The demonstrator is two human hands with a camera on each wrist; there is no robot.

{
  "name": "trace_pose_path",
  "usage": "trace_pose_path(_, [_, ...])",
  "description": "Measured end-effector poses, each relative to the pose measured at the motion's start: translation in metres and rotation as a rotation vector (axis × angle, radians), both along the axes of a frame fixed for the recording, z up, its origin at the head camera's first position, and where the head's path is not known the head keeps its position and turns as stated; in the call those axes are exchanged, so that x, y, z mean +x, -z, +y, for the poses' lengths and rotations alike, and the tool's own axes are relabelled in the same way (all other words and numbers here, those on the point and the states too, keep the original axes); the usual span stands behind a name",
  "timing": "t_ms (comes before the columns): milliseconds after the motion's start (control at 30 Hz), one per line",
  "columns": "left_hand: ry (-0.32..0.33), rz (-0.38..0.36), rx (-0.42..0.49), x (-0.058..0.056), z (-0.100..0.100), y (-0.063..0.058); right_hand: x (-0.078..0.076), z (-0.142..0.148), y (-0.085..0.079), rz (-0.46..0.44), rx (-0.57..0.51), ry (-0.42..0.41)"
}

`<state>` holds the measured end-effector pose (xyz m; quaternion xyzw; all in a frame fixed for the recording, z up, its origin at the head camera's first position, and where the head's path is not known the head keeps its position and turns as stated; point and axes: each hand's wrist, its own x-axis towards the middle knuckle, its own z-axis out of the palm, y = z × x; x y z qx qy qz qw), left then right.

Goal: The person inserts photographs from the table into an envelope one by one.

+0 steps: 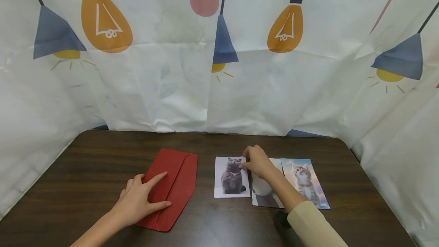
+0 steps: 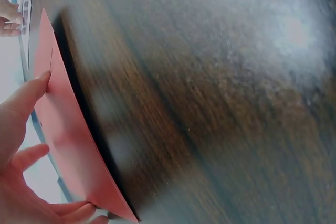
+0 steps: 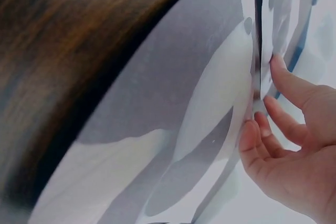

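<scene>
My left hand rests over a red envelope, thumb and index finger spread across its flap. In the left wrist view the other fingertips lie at the envelope's far edge. My right hand pinches the upper right corner of a picture card of a grey cat. Seen from the right wrist, the thumb lies on the card's face and the index finger is at its corner. Partly hidden under my right forearm is a second picture card in grey and white.
A picture card of a tabby kitten lies at the right, against the second card. A dark rounded object shows beside my right sleeve. The dark wooden table has a white curtain with lamp prints behind it.
</scene>
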<state>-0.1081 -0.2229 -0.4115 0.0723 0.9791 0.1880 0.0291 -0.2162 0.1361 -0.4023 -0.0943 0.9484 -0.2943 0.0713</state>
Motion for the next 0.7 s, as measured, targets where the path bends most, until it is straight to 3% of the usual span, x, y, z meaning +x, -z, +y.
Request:
trace_pose_path(267, [-0.047,-0.009,0.045,-0.0013,0.0026,-0.0044,-0.0029,0.0007,-0.0006,-0.017,0.015,-0.001])
trace_pose_path(700, [-0.052,-0.055,0.093,-0.0072,0.0012,-0.0075,-0.0032,-0.0021,0.0003,-0.002,-0.028,-0.002])
